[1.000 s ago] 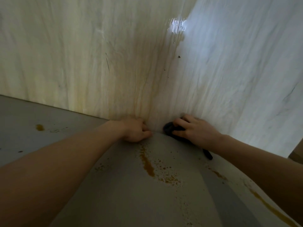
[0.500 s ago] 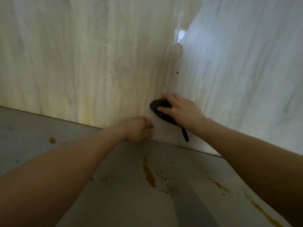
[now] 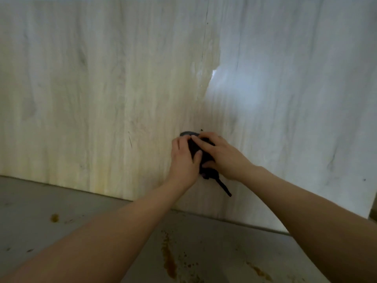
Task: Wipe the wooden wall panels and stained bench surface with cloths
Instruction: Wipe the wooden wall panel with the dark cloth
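Against wall panels (image 3: 102, 99), hands (image 3: 201, 155) on cloth (image 3: 196, 149)

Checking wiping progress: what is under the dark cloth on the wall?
The dark cloth lies against the pale wooden wall, held by the left hand and right hand. The wood beneath is covered.

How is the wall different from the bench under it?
The wooden wall panels stand upright, while the bench surface lies flat below them. The panels are pale with long grain lines; the bench is grey. The bench has brown stains spilled on it; the panels show only faint yellowing and small dark marks. Both hands, left hand and right hand, press the dark cloth on the panels, not the bench. Both surfaces look smooth.
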`<state>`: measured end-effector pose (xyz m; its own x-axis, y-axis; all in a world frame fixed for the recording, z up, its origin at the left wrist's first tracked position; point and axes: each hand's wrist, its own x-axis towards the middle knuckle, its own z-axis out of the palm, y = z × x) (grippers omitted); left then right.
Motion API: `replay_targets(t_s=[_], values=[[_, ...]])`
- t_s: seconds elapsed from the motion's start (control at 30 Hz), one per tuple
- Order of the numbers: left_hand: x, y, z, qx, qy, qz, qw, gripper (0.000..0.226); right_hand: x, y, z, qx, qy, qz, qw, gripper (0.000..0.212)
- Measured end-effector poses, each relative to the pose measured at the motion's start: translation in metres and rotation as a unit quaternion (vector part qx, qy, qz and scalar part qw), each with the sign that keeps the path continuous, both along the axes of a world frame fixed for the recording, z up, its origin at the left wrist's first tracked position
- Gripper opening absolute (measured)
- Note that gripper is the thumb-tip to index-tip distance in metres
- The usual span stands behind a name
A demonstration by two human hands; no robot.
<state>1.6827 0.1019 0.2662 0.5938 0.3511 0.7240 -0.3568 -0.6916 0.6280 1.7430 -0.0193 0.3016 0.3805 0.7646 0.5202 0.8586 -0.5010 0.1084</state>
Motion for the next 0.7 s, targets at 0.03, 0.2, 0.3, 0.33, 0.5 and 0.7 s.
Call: replay_targets(t_s=[0.03, 0.2, 0.3, 0.33, 0.5, 0.7], values=[[0.005, -0.008, 0.001, -0.009, -0.005, 0.023, 1.000, 0.048, 0.002, -0.007, 0.004, -0.035, 0.012, 0.004, 0.999, 0.076], [0.025, -0.054, -0.013, -0.045, -0.003, 0.073, 0.996, 0.060, -0.007, -0.036, 0.032, -0.006, 0.012, -0.024, 1.000, 0.057], [0.041, -0.063, -0.004, -0.013, -0.030, 0.092, 0.995, 0.057, -0.009, -0.053, 0.048, 0.069, -0.035, -0.036, 0.996, 0.046], [0.046, -0.061, 0.008, 0.024, -0.045, 0.115, 0.992, 0.058, -0.009, -0.059, 0.053, 0.085, -0.051, -0.038, 0.994, 0.045], [0.066, -0.042, 0.099, 0.130, -0.093, 0.182, 0.970, 0.062, -0.002, -0.083, 0.066, 0.187, -0.128, -0.127, 0.966, 0.048], [0.064, -0.072, 0.027, 0.297, -0.067, 0.110, 0.946, 0.063, 0.005, -0.106, 0.053, 0.180, -0.111, -0.184, 0.960, 0.047]])
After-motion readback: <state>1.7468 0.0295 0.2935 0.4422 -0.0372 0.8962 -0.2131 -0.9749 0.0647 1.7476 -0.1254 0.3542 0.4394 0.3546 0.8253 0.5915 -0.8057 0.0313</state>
